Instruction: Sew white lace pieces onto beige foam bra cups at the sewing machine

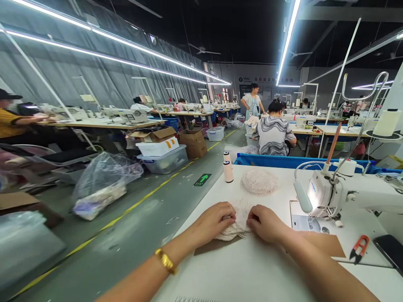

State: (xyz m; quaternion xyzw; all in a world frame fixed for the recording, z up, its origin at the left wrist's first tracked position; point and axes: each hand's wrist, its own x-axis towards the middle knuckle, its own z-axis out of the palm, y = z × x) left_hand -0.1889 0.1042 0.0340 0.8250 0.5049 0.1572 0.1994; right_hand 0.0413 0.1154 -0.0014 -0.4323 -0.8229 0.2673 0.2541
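Observation:
A piece of cream lace fabric (pixel 242 216) lies bunched on the white table (pixel 252 268), partly over a brown sheet (pixel 324 243). My left hand (pixel 220 218) has its fingers curled on the fabric's left side. On the right side, my right hand (pixel 262 222) pinches the same fabric. A rounded pile of cream lace (pixel 260 181) sits just beyond both hands. Two thread spools (pixel 228 172) stand at the table's far left corner. The sewing machine (pixel 330 193) is to the right, its needle area lit.
Red-handled snips (pixel 359 248) and a black phone (pixel 388 249) lie at the right. A blue cloth trough (pixel 299 161) runs along the far edge. One person (pixel 273 130) sits ahead; an aisle with boxes and bags runs left.

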